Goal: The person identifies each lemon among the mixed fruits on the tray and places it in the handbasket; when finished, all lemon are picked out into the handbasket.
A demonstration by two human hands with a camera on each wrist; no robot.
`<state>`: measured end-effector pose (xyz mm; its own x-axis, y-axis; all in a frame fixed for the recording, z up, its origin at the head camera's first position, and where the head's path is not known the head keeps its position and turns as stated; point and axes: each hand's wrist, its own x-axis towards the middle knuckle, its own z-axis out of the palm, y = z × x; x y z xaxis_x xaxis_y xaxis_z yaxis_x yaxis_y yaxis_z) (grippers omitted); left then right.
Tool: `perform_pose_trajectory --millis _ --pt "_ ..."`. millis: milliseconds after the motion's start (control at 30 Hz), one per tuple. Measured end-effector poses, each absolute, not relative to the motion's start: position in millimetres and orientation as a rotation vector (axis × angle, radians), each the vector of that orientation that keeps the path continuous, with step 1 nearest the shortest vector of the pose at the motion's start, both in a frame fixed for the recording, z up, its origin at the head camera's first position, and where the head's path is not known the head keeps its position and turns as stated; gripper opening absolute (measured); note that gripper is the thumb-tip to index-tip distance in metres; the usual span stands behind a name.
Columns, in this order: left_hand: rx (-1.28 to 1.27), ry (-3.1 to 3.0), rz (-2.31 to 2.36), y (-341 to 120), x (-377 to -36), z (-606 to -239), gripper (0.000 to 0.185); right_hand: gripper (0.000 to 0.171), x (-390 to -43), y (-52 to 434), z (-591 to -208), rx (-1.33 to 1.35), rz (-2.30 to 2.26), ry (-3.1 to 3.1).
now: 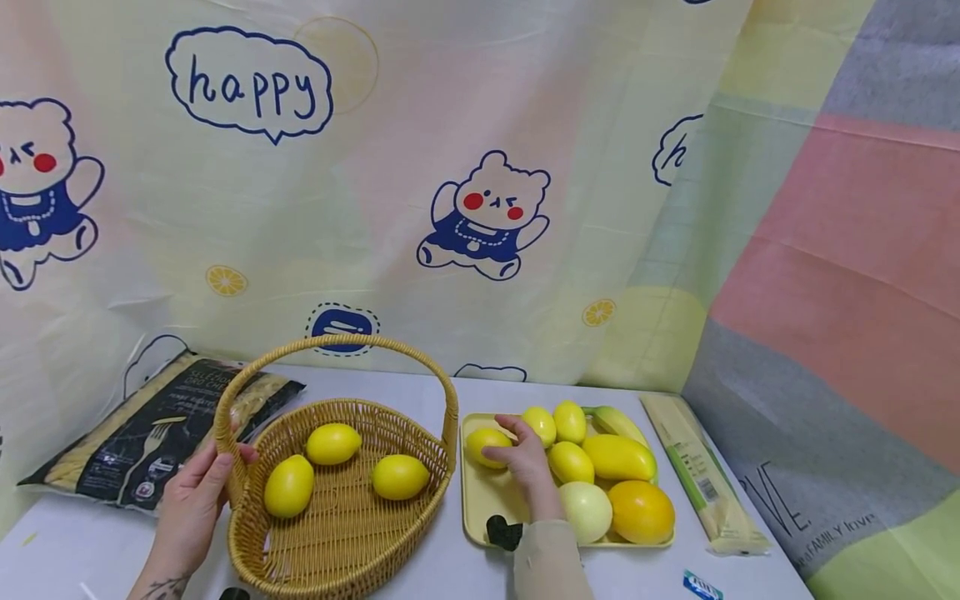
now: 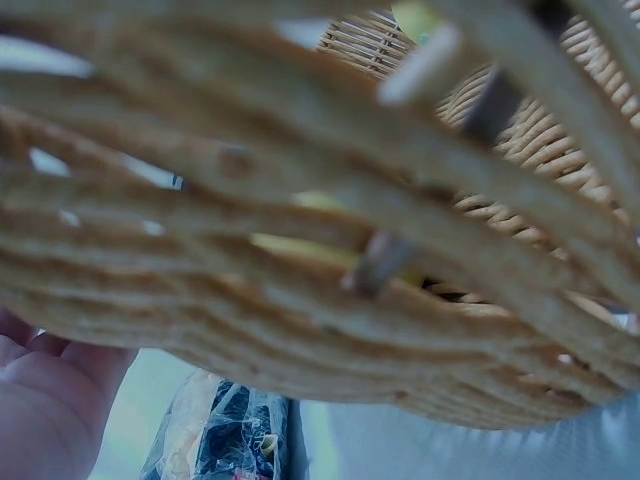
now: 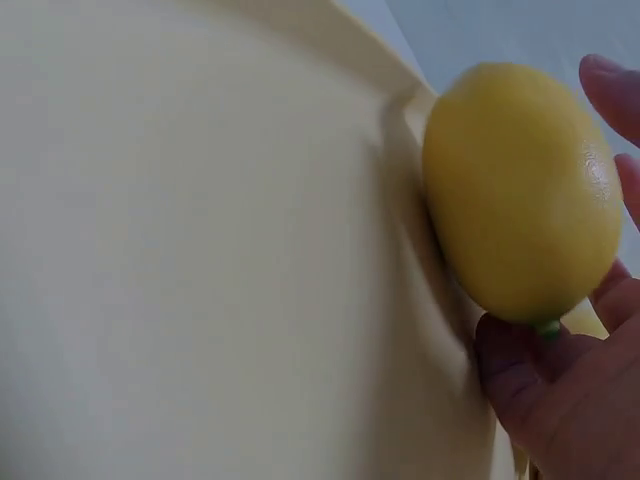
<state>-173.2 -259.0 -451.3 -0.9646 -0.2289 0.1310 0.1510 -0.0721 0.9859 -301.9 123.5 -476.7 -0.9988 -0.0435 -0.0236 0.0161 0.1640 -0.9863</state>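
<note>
My left hand (image 1: pixel 191 500) grips the left foot of the handle on a wicker basket (image 1: pixel 337 537). Three lemons, a left one (image 1: pixel 288 486), a back one (image 1: pixel 333 443) and a right one (image 1: pixel 401 477), lie inside it. Over a yellow tray (image 1: pixel 491 504), my right hand (image 1: pixel 531 471) reaches around a lemon (image 1: pixel 483 447) at the left rim. In the right wrist view the thumb is at the stem end of this lemon (image 3: pixel 520 190), while the fingers are spread, with a gap beside it. Woven strands of the basket (image 2: pixel 300 215) fill most of the left wrist view.
The tray also holds several lemons (image 1: pixel 572 462), a mango (image 1: pixel 618 458), an orange (image 1: pixel 642 512), a pale round fruit (image 1: pixel 585 512) and a greenish banana-like fruit (image 1: pixel 618 425). Left stands a black pasta bag (image 1: pixel 142 433); right, a noodle packet (image 1: pixel 705 475) and a small blue packet (image 1: pixel 702 585).
</note>
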Motion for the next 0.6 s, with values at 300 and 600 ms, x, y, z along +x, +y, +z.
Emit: perform_pose_trajectory --millis 300,600 --pt "0.068 -1.941 -2.122 -259.1 -172.4 -452.0 0.055 0.065 -307.3 119.4 -493.8 -0.049 -1.851 2.523" --pt "0.023 -1.904 -2.126 -260.2 -173.3 -454.6 0.052 0.06 -305.7 116.9 -489.1 0.046 -1.881 2.516"
